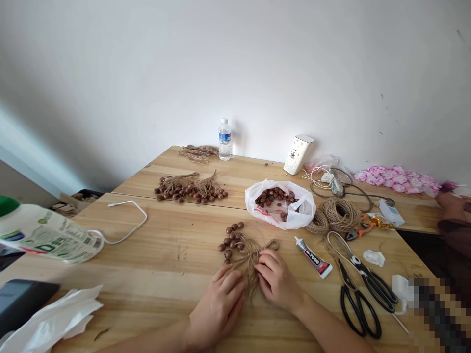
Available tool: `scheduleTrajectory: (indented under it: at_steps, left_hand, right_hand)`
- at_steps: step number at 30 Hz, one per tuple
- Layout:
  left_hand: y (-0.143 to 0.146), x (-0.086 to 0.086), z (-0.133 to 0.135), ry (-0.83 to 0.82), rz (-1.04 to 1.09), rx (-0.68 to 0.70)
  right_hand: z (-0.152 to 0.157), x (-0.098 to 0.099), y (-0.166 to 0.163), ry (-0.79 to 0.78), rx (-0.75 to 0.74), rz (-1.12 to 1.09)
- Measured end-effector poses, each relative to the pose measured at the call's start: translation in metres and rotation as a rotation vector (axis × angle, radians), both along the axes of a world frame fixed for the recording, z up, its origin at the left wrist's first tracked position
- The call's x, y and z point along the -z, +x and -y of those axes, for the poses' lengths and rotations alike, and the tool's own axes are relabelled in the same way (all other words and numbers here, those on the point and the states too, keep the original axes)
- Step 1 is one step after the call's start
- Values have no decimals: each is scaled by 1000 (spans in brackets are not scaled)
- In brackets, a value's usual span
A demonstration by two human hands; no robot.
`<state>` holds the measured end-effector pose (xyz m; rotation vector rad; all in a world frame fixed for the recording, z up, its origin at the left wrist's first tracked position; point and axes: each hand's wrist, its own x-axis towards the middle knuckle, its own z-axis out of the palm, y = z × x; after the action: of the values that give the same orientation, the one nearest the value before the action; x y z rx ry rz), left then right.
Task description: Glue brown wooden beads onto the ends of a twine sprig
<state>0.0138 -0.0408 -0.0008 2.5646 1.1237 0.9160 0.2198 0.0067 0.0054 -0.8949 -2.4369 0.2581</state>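
Observation:
My left hand (218, 306) and my right hand (276, 282) rest on the wooden table (165, 245), side by side. Between them lies a bundle of jute twine strands (252, 262) with brown nuts (231, 239) tied at the far ends. Both hands have curled fingers pressed on the twine from either side. A twine loop (271, 243) sits just beyond my right hand's fingertips.
A white bag of brown nuts (280, 203), a glue tube (312, 257), black scissors (358, 294), a twine coil (340, 214), finished nut bundles (191, 189), a water bottle (224, 139), a white cable (127, 220) and a printed bag (47, 235) lie around. Another person's hand (451, 206) is at the right edge.

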Motion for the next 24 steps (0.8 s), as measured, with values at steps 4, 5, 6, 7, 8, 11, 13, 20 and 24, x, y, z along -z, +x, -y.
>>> scheduleTrajectory:
  at_steps: [4, 5, 6, 7, 8, 11, 13, 20, 24]
  left_hand:
    - [-3, 3, 2, -14, -39, 118]
    - [-4, 3, 2, -34, -41, 137]
    - [-4, 4, 3, -55, -40, 146]
    - [-4, 4, 3, -70, -35, 149]
    - [-5, 5, 3, -79, -29, 149]
    - [-5, 5, 2, -83, -33, 147]
    - [-5, 4, 1, -83, -52, 142]
    - [-2, 0, 0, -103, -41, 86]
    - [0, 0, -1, -124, -34, 72]
  right_hand:
    - [1, -1, 0, 20, -39, 37]
    - [1, -1, 0, 26, -46, 41]
    - [1, -1, 0, 30, -50, 47]
    - [1, -1, 0, 30, -52, 52]
    - [1, -1, 1, 28, -53, 57]
    - [2, -3, 0, 23, -51, 74]
    - [2, -5, 0, 22, -43, 90]
    - [3, -6, -2, 25, -28, 129]
    - [4, -6, -3, 36, -19, 147]
